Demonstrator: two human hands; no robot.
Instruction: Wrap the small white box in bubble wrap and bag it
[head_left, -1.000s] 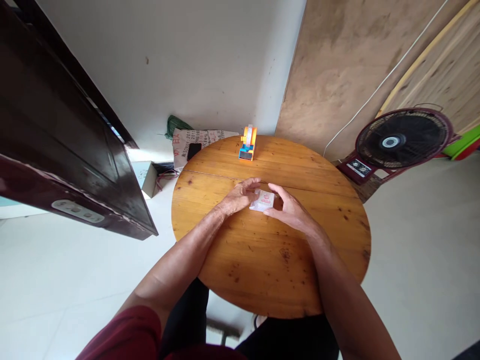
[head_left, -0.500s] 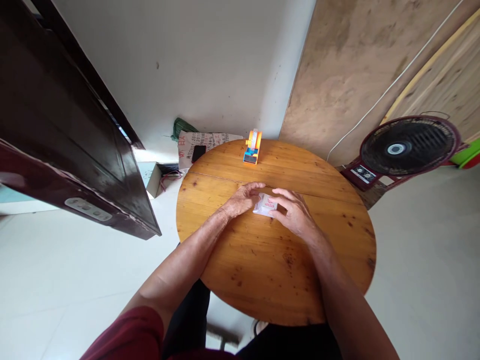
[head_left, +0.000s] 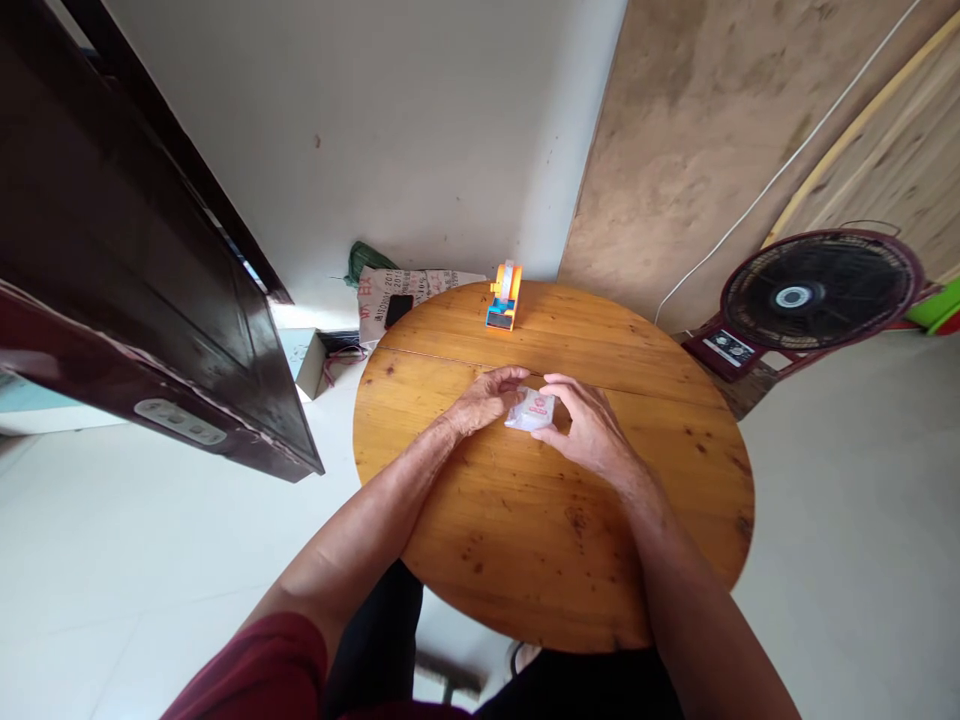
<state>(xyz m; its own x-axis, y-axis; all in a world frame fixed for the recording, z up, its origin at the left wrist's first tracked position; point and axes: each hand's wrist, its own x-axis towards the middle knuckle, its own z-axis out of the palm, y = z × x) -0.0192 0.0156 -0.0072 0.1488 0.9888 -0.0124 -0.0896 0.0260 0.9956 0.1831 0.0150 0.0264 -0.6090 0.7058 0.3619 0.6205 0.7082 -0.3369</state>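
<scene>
A small whitish plastic packet with red print lies near the middle of the round wooden table. At its left edge is my left hand, its thumb touching the packet and its other fingers stretched out beyond it. My right hand curves around the right side, with thumb and fingertips on the packet's edges. Both hands seem to have the packet between them. Farther back on the table stands an orange and blue tape dispenser with a roll of tape.
A dark red fan stands beyond the table on the right. An open dark door is at the left. Behind the table's left rear edge are a printed sack with a black phone-like object and a green bag.
My right fingers have shifted on the packet, the thumb now lower along its near edge and the index finger at its far corner. More of the red print shows.
</scene>
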